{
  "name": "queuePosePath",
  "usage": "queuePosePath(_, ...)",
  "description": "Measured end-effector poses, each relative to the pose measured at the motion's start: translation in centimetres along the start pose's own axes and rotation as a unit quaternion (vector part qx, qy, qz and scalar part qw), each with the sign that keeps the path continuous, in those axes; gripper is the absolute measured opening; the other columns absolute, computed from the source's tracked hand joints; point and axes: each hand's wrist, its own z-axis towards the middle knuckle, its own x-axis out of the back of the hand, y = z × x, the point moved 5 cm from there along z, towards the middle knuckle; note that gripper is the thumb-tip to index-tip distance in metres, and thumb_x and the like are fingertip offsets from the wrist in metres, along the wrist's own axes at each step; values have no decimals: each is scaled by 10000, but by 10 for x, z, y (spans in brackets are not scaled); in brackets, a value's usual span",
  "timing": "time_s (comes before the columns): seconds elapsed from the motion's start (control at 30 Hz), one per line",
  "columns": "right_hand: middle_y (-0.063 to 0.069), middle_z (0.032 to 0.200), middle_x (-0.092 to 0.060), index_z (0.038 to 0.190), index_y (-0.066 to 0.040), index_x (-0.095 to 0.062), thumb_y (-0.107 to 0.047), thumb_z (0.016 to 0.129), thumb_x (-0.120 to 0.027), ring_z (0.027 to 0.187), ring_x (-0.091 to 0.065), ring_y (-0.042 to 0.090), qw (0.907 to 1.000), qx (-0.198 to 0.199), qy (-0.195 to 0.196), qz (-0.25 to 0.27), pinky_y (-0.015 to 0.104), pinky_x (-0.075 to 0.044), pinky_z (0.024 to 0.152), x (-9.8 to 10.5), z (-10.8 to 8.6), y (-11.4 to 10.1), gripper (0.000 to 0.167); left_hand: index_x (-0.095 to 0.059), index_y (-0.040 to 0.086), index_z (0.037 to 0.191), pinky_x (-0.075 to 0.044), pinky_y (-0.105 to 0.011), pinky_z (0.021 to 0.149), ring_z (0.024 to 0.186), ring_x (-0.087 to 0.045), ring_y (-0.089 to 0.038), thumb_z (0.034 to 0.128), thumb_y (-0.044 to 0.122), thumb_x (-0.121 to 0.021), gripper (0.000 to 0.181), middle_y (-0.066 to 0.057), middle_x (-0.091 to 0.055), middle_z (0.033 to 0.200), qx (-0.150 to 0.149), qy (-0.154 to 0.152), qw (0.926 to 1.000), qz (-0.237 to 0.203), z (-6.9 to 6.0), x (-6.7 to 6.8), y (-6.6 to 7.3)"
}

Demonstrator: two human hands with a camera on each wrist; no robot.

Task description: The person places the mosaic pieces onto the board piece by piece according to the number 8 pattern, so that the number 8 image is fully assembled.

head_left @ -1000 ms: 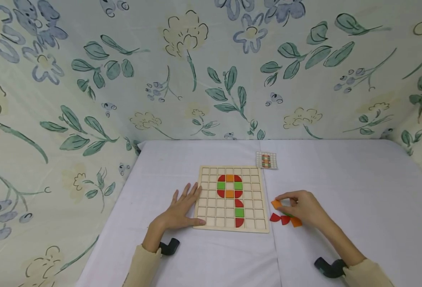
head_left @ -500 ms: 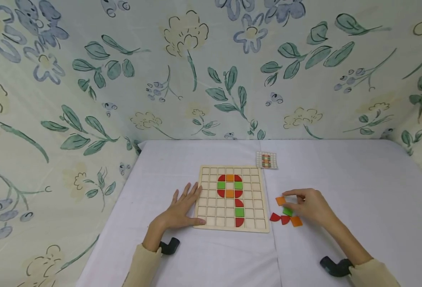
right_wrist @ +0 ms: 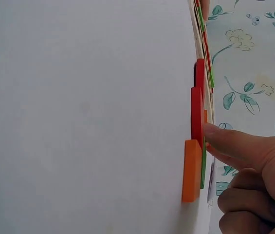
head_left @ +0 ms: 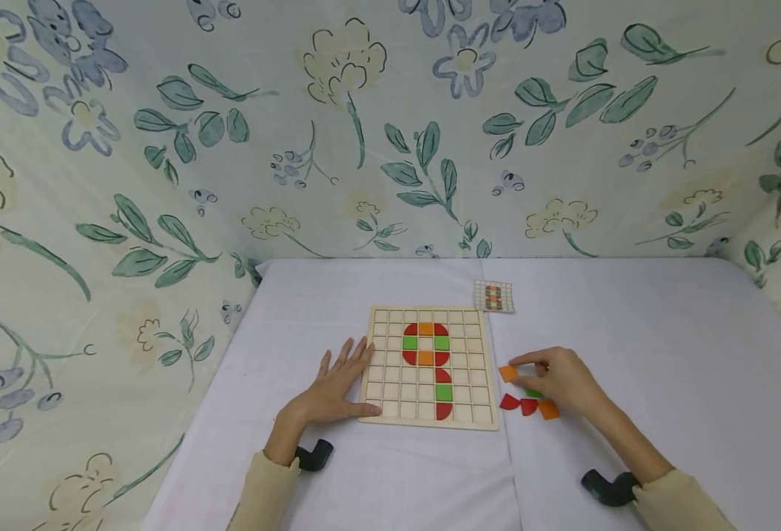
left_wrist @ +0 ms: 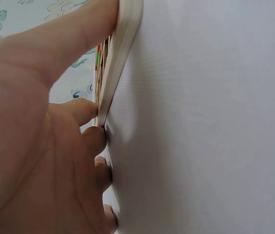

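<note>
Orange sq. [head_left: 507, 374], qty 1: pinched, R hand [head_left: 565, 380] thumb & index; just R of board [head_left: 400, 410], nearer it than a moment ago. Prob. small gain; not yet placed. Loose, near R hand: green sq. [head_left: 534, 393], red wedges [head_left: 509, 402] (2), 2nd orange sq. [head_left: 549, 410]. L hand [head_left: 327, 396]: fingers spread, at board's L edge. Card [head_left: 504, 290]: far R corner.
</note>
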Motion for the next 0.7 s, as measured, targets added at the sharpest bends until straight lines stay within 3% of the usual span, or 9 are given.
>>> queuePosePath(0.23,-52,553,-375,1046,-53,-804,-163,805,-885,507,-361,97,9997,218,-58,68,207,-268,470,-3,3,-3,277,-75,182,1679,107,-643,1275,1637,104,-296,840,578,-789,1171,-17,11,1765,22,74,9999,89,1,-5,-6)
queuePosePath(0.37,-69,547,-359,1029,-73,-801,-200,807,-888,495,-352,80,9993,344,-56,-95,192,-264,468,-6,4,-6,270,-101,153,1678,101,-665,1268,1635,93,-328,838,562,-801,1168,-52,-11,1765,9,62,10000,27,1,-3,-4)
queuePosePath(0.53,-73,551,-322,1005,-81,-804,-230,802,-895,486,-314,70,9982,579,132,-59,195,-238,460,-7,6,-16,268,-105,152,1678,99,-660,1273,1633,103,-324,851,554,-797,1151,-53,-6,1764,108,-56,9999,60,-1,1,1)
queuePosePath(0.7,-64,561,-323,1011,-97,-803,-278,809,-894,487,-305,84,9984,504,83,229,194,-228,451,-15,13,-32,286,-110,153,1677,102,-657,1274,1632,105,-321,854,552,-796,1143,-50,-8,1763,135,-59,9998,111,0,1,1)
